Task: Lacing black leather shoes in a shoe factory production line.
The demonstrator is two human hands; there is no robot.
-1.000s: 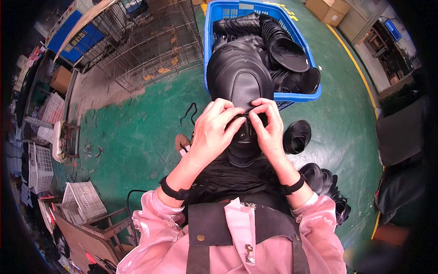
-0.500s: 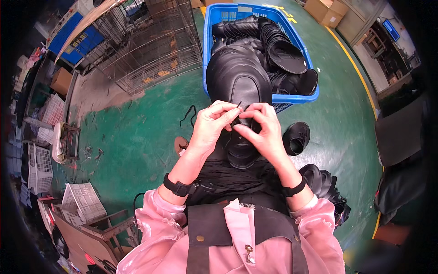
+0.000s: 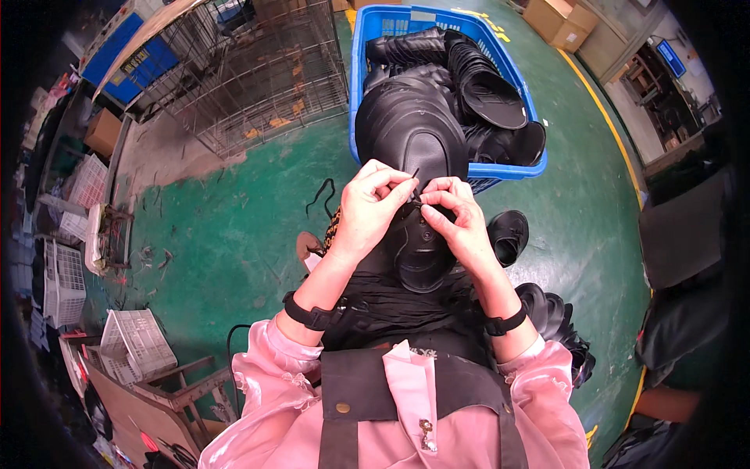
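A black shoe upper [image 3: 428,146] lies on top of a stack of similar uppers in front of me, its toe pointing away. My left hand [image 3: 371,209] pinches a thin black shoelace [image 3: 416,173] over the upper's lacing area, with a short end sticking up past the fingertips. Close beside it, my right hand [image 3: 461,223] has thumb and index finger pinched together at the lace. Its other fingers are curled. The eyelets under the fingertips are mostly hidden. Nearer to me, the rounded heel part [image 3: 424,262] of the upper hangs above my black-covered lap.
A blue plastic basket [image 3: 514,169] full of black uppers stands ahead. A single black shoe [image 3: 508,237] sits on the green floor to the right, near a pile of black pieces [image 3: 551,313]. Left are a wire cage [image 3: 269,86], a loose lace [image 3: 319,197] and a white crate [image 3: 139,344].
My right thumb and index finger have closed in toward the lace. My left hand has shifted slightly, and more of the upper's heel part shows below my hands.
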